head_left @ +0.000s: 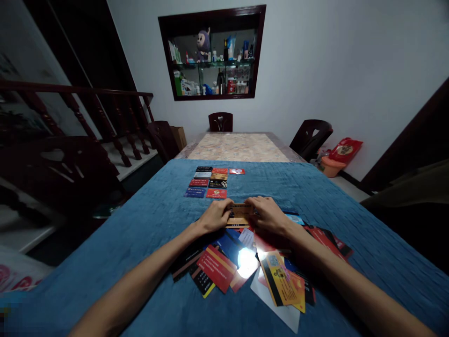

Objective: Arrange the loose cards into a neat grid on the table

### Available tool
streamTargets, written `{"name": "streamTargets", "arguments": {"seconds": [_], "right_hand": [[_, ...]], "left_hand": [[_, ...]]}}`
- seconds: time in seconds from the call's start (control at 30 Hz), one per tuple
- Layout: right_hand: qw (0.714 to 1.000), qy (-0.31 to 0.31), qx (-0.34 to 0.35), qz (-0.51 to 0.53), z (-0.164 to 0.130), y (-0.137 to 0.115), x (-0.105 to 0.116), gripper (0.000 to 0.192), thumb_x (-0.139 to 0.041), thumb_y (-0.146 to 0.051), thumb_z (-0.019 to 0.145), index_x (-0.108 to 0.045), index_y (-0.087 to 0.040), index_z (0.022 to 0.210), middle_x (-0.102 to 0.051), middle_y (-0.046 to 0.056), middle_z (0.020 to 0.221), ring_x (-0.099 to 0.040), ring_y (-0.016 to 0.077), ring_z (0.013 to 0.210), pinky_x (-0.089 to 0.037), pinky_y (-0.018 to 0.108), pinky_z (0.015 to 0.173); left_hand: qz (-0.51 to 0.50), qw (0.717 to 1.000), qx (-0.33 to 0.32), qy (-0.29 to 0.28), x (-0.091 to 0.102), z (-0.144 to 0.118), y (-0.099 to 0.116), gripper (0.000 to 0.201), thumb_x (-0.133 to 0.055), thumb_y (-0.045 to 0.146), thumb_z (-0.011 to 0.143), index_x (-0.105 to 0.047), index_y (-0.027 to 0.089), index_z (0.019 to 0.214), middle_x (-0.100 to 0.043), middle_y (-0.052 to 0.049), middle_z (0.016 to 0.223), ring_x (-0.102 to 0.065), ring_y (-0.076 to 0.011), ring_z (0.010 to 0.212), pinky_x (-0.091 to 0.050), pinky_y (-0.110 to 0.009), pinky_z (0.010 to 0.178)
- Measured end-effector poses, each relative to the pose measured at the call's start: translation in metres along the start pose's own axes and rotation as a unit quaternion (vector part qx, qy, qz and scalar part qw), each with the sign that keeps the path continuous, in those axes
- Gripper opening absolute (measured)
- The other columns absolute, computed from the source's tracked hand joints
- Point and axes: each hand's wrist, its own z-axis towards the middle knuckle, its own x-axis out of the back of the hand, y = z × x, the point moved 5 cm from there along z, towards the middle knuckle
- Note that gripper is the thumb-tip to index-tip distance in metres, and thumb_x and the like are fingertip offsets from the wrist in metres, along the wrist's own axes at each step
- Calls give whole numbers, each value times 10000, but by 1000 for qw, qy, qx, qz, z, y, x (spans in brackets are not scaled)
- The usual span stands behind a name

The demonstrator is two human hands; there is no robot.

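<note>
Between my two hands is a gold plastic card (240,213) with dark print, tilted up above a loose pile of cards. My left hand (215,215) pinches its left end, and my right hand (268,214) pinches the right end. Under and in front of them lies the pile, with a red card (217,267), a yellow card (279,279) and a blue card (228,244) among others. A bright glare hides part of it. Farther off, several cards lie in two columns, including a black-and-white diamond card (218,183), with a single red card (236,172) to their right.
A blue cloth (147,224) covers the near part of the table, and a patterned cover (238,146) the far part. Dark chairs (312,138) stand around it. A wooden railing (77,89) runs along the left. A wall shelf (213,62) holds bottles and a purple plush toy.
</note>
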Motion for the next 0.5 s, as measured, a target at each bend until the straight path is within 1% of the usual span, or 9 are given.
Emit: {"name": "streamTargets", "arguments": {"seconds": [0.1,0.3,0.5], "right_hand": [[1000,3,7,1,0,-1,0,425,-575,-129,783,-568,-187,1204,-655,106,1140,-553,250,1047,-314,336,838],[1000,0,11,-15,0,-4,2,485,-583,-150,770,-534,-192,1251,-605,119,1220,-517,256,1120,-314,343,876],[998,38,24,-45,-1,-9,7,576,-619,-203,755,-487,-170,1314,-590,139,1212,-517,277,1111,-314,364,898]], "left_hand": [[-7,1000,0,2,-1,0,-1,233,-520,82,817,-633,165,1003,-696,-57,901,-630,-188,811,-458,-275,736],[-29,999,4,23,-1,0,-3,227,-519,67,805,-640,161,973,-682,-38,849,-614,-173,775,-457,-261,718],[-45,998,8,50,3,2,-5,249,-524,56,798,-645,163,987,-685,-34,876,-622,-177,811,-467,-275,752]]}}
